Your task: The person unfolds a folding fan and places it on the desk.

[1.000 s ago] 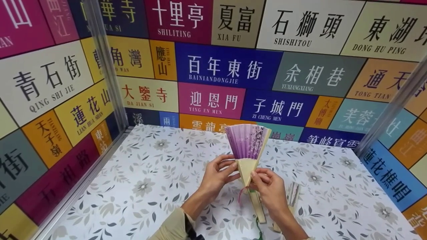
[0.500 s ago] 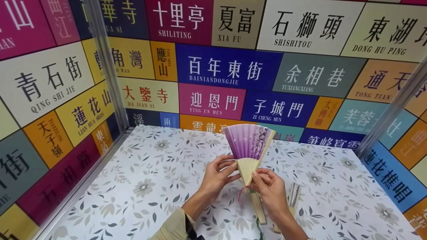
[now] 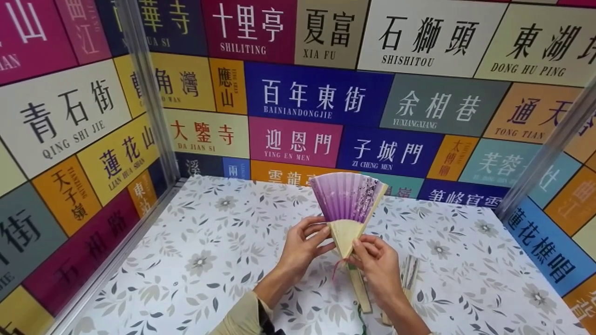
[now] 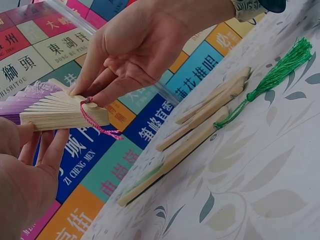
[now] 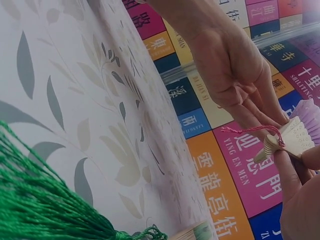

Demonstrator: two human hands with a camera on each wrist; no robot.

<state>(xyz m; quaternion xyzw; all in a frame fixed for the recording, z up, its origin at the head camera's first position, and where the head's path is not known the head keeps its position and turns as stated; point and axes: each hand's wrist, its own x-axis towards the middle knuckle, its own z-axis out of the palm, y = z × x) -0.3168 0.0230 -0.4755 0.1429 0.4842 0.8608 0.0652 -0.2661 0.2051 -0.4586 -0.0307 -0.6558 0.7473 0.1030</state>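
Observation:
A purple folding fan (image 3: 347, 197) with pale ribs and dark floral print stands partly spread, raised above the table. My left hand (image 3: 302, 244) pinches its left edge between thumb and fingers. On the right edge, lower down near the pivot, my right hand (image 3: 376, 258) pinches the outer rib. A pink cord (image 4: 95, 120) hangs from the pivot end. Below the hands, a closed folding fan with a green tassel (image 4: 170, 157) lies on the table. Other closed fans (image 4: 220, 97) lie beside it, partly hidden by my right arm in the head view.
The table (image 3: 153, 288) wears a white cloth with grey leaves and flowers. Panels with colourful place-name signs (image 3: 316, 90) rise behind and at both sides. Clear upright strips (image 3: 149, 93) mark the corners. The green tassel (image 5: 55, 195) looms close in the right wrist view.
The purple fan has spread wider, its right edge swinging to the right along with my right fingers. My left hand has barely moved.

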